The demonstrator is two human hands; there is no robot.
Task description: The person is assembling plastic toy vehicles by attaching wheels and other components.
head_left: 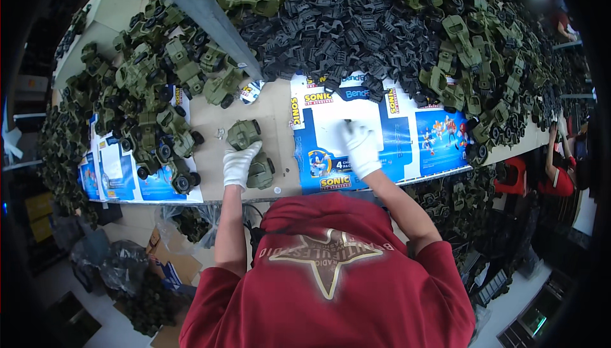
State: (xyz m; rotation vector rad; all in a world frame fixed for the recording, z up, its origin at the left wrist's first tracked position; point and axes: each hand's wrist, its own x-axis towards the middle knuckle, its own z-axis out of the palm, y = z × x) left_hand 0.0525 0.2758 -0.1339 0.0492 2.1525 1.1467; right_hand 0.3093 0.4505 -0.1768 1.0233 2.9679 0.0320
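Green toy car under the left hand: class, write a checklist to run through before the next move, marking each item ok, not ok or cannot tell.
1. Left hand on a green toy car: ok.
2. Second green car close beside it: ok.
3. Right hand holds a small part: cannot tell.
4. Both hands gloved: ok.
5. Black parts heap within arm's reach: ok, probably.
6. Printed sheet lies flat on table: ok.

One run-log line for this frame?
left hand: on green toy car | right hand: on printed blue card sheet | black parts pile behind
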